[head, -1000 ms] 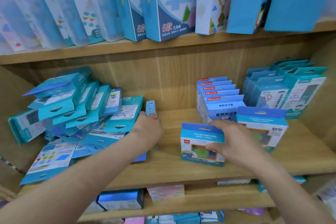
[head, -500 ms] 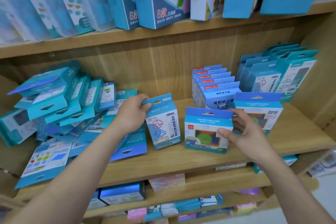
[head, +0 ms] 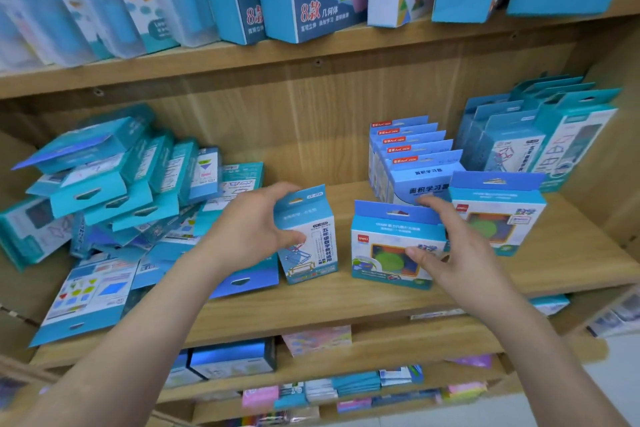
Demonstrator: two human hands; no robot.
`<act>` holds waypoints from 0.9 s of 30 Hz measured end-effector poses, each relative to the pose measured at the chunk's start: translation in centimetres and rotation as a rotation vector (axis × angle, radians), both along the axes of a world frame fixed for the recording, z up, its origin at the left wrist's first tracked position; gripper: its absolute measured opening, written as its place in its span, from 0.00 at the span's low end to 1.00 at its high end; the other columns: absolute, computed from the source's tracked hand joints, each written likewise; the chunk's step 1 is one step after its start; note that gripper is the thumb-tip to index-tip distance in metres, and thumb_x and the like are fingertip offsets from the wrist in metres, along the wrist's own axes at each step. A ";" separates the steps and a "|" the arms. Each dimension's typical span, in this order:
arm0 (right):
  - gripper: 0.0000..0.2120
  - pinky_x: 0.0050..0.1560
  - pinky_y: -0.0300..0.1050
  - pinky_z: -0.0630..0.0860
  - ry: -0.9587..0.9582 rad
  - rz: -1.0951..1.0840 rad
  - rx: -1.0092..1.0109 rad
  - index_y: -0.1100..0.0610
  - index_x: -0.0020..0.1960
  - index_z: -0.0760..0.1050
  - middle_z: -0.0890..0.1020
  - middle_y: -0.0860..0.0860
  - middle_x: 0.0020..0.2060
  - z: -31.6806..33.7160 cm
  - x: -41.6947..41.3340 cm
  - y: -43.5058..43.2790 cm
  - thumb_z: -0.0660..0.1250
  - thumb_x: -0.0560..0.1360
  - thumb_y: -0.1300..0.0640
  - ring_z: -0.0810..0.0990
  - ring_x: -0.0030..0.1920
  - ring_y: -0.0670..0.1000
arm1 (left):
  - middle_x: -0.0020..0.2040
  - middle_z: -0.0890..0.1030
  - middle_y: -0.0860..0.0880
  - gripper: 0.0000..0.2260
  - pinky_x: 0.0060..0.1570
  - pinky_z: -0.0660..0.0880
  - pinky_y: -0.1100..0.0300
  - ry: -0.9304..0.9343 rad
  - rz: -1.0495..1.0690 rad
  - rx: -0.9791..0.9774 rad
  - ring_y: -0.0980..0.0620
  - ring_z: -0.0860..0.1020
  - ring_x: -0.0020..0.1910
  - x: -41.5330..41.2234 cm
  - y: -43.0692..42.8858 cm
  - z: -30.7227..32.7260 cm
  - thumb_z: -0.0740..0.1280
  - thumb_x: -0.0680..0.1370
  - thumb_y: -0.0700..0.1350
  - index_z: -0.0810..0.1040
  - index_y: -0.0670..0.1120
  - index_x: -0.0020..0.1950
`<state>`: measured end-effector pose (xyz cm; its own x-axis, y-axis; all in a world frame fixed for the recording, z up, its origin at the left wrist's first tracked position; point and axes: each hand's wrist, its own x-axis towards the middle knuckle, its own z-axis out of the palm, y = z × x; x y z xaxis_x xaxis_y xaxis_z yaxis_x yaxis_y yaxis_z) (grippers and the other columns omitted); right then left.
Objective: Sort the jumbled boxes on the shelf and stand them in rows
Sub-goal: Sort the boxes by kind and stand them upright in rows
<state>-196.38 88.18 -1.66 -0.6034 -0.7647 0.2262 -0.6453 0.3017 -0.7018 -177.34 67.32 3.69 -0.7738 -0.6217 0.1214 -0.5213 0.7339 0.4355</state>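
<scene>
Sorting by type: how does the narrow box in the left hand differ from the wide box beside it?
The narrow box is tall and slim, the wide box broad. The narrow box shows a line drawing, the wide box a green shape. The left hand grips the narrow box, not the wide box. Both have blue hang tabs.

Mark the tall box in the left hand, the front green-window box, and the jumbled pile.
tall box (head: pixel 320 246), head view, printed front face
front green-window box (head: pixel 382 253), head view, green window
jumbled pile (head: pixel 100 191), head view, teal hang-tab of an upper box
</scene>
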 end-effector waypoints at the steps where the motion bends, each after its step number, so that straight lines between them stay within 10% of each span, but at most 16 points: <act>1: 0.29 0.49 0.45 0.73 0.019 -0.003 0.006 0.44 0.68 0.65 0.77 0.47 0.56 0.1 0.1 -0.1 0.73 0.71 0.57 0.75 0.52 0.48 | 0.49 0.81 0.56 0.27 0.49 0.74 0.59 0.017 0.009 -0.020 0.55 0.78 0.49 0.3 0.2 0.1 0.79 0.64 0.50 0.73 0.57 0.60; 27: 0.19 0.53 0.57 0.74 0.480 0.099 0.362 0.60 0.62 0.65 0.71 0.61 0.56 3.9 -3.7 -21.5 0.64 0.72 0.66 0.76 0.55 0.67 | 0.59 0.64 0.62 0.26 0.52 0.73 0.55 0.125 -0.005 -0.068 0.56 0.71 0.58 0.9 1.1 -1.6 0.70 0.74 0.47 0.65 0.60 0.69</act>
<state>-200.06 66.66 2.27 -0.4209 -0.8909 0.1707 -0.9013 0.3895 -0.1897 -176.48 68.39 2.14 -0.7529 -0.6051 0.2587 -0.4626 0.7662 0.4460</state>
